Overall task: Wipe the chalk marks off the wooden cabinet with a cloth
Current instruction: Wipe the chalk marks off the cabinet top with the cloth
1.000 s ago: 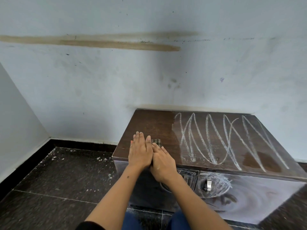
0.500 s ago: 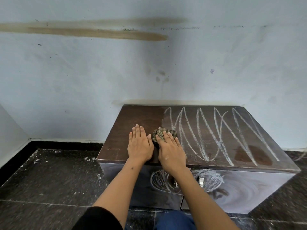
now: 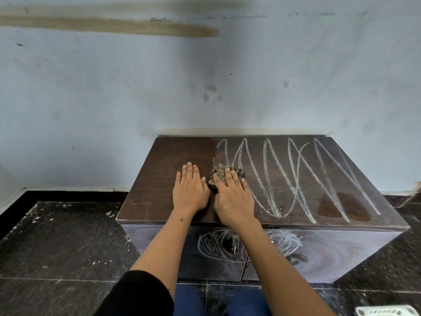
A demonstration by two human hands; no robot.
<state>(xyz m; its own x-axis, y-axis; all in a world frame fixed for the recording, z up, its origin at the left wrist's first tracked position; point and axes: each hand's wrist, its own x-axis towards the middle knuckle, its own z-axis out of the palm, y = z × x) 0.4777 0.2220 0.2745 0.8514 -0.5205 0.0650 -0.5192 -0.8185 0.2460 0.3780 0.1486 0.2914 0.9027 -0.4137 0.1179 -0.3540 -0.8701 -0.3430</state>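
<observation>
- Cabinet (image 3: 159, 201) of dark wood stands with its back edge against the pale wall (image 3: 114, 99); the front edge of its top runs just under both wrists, and its left edge lies well to the left of the hands.
- Bare wood fills the left part of the top, from the left edge across to the hands — no chalk shows there.
- Chalk marks (image 3: 296, 179) loop in tall white strokes over the middle and right of the top, reaching nearly from the back edge to the front edge; more scribbles (image 3: 214, 245) show on the front face below.
- Dark speckled floor (image 3: 57, 236) lies open to the left of the cabinet.
- Left hand (image 3: 190, 190) rests flat on the bare wood, fingers straight and close together, holding nothing.
- Right hand (image 3: 234, 199) lies palm down just beside it, fingers spread over a bunched, patterned cloth (image 3: 219, 172) and pressing it to the top; how far the fingers curl into it I cannot tell.
- Cloth sits at the boundary between bare wood and the first chalk strokes, its crumpled end showing beyond the fingertips.
</observation>
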